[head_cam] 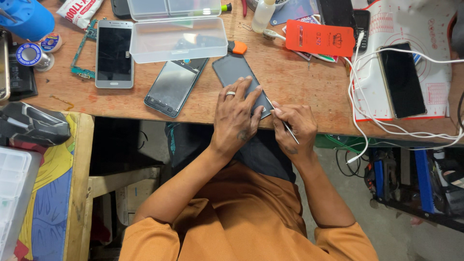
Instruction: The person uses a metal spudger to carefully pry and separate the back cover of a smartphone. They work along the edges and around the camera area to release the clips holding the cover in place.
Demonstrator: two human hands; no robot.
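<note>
The left hand (235,118) lies flat on a dark phone (238,77) at the near edge of the wooden bench (299,92), fingers spread and pressing it down; a ring shows on one finger. Its grip is wide and open, palm on the glass rather than closed around anything. Most of the phone reaches away from the palm toward the far side of the bench, with its near corner hidden under the fingers.

The right hand (295,128) sits just beside the left, its grip narrow and pinched on a thin metal tool (285,125). The tool's tip points up and toward the left hand, meeting the phone's edge right by the left fingertips; its tail runs back over the knuckles.

Beyond the left hand, a little further along the bench, lies a second dark phone (174,87) with a clear plastic box (179,39) resting partly over its far end. Further out on that side is a silver phone (114,53). Beyond the right hand lies an orange card (319,37), and well off to its outer side a black phone (401,79) rests on a white mat (425,29) with a white cable (360,96) looping past it.
</note>
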